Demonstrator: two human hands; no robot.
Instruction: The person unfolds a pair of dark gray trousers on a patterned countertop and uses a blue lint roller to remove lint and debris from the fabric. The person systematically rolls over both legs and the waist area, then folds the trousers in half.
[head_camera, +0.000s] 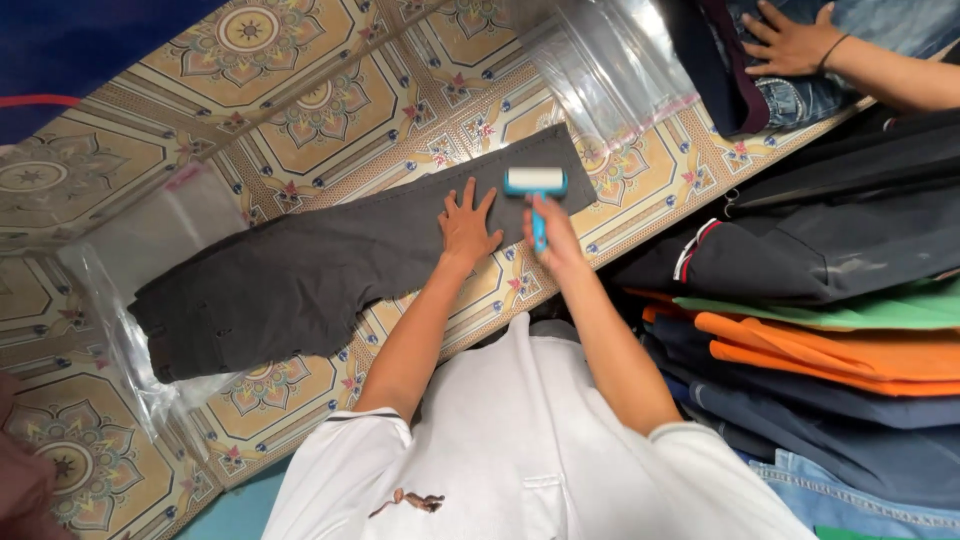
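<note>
Head view: lint roller (535, 181) in right hand (553, 232) on trousers (320, 270).

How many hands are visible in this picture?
3. The left hand lies flat on the dark trousers; the right hand holds the lint roller; another person's hand is top right.
</note>
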